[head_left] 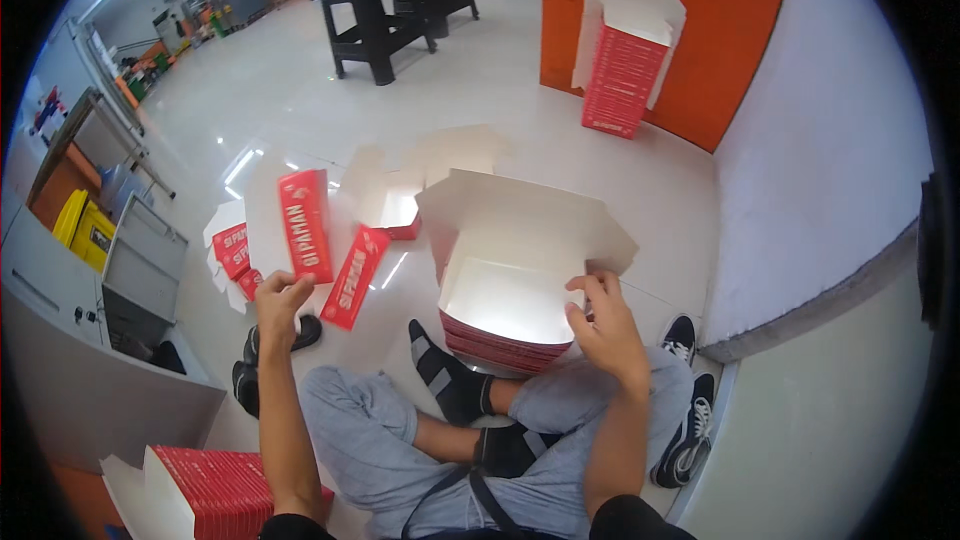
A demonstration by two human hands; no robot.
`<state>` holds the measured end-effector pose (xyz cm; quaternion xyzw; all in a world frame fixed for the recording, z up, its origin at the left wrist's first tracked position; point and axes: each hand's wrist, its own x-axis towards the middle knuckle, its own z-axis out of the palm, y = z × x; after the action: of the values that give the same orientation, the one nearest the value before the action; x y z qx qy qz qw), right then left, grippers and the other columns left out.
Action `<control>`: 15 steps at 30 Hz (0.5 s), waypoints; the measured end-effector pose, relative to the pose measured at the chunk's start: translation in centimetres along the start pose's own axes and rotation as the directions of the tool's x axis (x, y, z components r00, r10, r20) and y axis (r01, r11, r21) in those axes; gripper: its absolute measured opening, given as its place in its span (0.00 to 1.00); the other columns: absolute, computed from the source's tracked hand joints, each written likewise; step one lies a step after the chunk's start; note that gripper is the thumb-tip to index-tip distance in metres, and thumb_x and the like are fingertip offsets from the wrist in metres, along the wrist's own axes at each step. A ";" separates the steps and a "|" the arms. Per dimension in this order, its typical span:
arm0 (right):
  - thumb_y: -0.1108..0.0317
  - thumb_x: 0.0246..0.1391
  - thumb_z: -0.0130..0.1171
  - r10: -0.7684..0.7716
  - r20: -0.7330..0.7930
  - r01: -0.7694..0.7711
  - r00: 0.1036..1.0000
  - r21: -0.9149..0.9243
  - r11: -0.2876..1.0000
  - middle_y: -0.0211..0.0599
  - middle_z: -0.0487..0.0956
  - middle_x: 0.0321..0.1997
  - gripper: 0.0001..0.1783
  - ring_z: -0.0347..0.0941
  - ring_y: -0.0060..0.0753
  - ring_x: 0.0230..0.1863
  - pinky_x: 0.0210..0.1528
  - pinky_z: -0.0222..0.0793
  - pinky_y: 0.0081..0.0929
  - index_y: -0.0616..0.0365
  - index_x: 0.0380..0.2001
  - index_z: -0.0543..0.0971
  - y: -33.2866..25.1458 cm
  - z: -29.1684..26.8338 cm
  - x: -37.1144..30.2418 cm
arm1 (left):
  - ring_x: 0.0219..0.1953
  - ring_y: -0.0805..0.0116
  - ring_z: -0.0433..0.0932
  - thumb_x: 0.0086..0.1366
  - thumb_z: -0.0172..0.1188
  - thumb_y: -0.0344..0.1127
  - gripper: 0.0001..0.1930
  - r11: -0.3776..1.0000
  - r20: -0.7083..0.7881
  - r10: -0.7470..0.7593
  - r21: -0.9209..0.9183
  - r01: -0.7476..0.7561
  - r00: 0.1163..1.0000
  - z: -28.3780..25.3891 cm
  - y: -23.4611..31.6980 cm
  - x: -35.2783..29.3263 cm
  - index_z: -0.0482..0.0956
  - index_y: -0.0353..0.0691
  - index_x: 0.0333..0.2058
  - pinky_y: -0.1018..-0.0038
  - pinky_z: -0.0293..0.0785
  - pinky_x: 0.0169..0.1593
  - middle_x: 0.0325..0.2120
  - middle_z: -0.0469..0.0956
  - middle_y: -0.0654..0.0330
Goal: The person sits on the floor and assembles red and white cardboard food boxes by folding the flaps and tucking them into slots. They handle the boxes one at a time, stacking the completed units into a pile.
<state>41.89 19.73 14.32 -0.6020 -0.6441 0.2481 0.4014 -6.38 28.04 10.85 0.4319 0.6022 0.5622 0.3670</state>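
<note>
My left hand [282,306] pinches the lower edge of a red and white folding carton [306,225], which is partly blurred, its flaps spread. A second red panel [356,278] slants just to the right of it. In front of my crossed legs stands a nested stack of red cartons [500,340], white inside, with the top one's large flap standing up at the far side. My right hand [608,332] has its fingers curled at the right edge of the top carton [515,295], beside its flap.
Loose cartons lie at the left [236,250] and beyond the stack [400,210]. Another nested stack [625,70] leans by an orange panel [690,20]; one more [215,485] is at lower left. Black stools [375,15], a grey cabinet [60,310] and shoes [690,430] surround me.
</note>
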 end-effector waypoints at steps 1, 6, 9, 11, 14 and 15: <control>0.67 0.58 0.59 0.002 -0.005 -0.002 1.000 0.004 1.000 0.52 0.74 0.50 0.15 0.78 0.45 0.36 0.44 0.75 0.41 0.56 0.48 0.78 0.0 0.0 0.1 | 0.32 0.73 0.82 0.59 0.77 0.32 0.11 1.000 -0.005 0.016 -0.022 -0.017 1.000 -0.6 -0.3 -0.1 0.80 0.38 0.31 0.79 0.79 0.39 0.30 0.83 0.60; 0.66 0.58 0.60 0.033 -0.029 -0.033 0.999 -0.026 0.999 0.48 0.74 0.50 0.15 0.77 0.42 0.34 0.43 0.74 0.40 0.56 0.49 0.78 0.8 -0.1 -0.1 | 0.39 0.71 0.83 0.63 0.72 0.25 0.09 0.953 -0.045 0.297 -0.044 -0.299 0.954 2.6 6.8 -6.1 0.81 0.35 0.39 0.75 0.80 0.46 0.37 0.84 0.60; 0.66 0.58 0.60 0.051 -0.042 -0.051 0.998 0.006 0.999 0.47 0.74 0.49 0.15 0.76 0.41 0.33 0.43 0.74 0.40 0.56 0.48 0.78 0.5 0.0 0.1 | 0.42 0.62 0.83 0.62 0.72 0.25 0.14 0.883 0.024 0.449 0.145 -0.447 0.893 3.2 7.6 -9.3 0.82 0.33 0.47 0.70 0.77 0.51 0.39 0.85 0.59; 0.66 0.59 0.60 0.064 -0.042 -0.064 0.997 0.011 0.998 0.47 0.74 0.49 0.15 0.76 0.40 0.33 0.43 0.74 0.39 0.57 0.48 0.79 0.3 0.2 0.2 | 0.46 0.51 0.83 0.55 0.69 0.21 0.14 0.420 0.361 0.623 0.594 -0.686 0.694 2.9 7.9 -10.6 0.85 0.37 0.42 0.65 0.78 0.51 0.40 0.84 0.53; 0.65 0.59 0.60 0.022 -0.068 -0.021 0.997 0.013 1.000 0.47 0.73 0.48 0.14 0.75 0.38 0.32 0.42 0.74 0.38 0.57 0.47 0.79 1.3 0.3 0.2 | 0.46 0.50 0.82 0.48 0.65 0.18 0.16 0.436 0.497 0.684 0.308 -0.845 0.534 8.3 11.6 -11.3 0.86 0.38 0.37 0.61 0.80 0.48 0.38 0.84 0.54; 0.65 0.59 0.60 0.023 -0.033 -0.022 0.999 0.026 0.999 0.48 0.74 0.50 0.16 0.77 0.41 0.35 0.44 0.74 0.39 0.58 0.49 0.78 1.3 0.1 0.2 | 0.45 0.49 0.82 0.47 0.64 0.17 0.16 0.437 0.583 0.657 0.224 -0.871 0.479 9.5 12.6 -11.0 0.85 0.38 0.36 0.61 0.80 0.47 0.38 0.84 0.56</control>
<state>42.51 20.18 13.29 -0.6082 -0.6273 0.2507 0.4168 7.74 21.17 21.93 0.8467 0.3599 0.3878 0.0561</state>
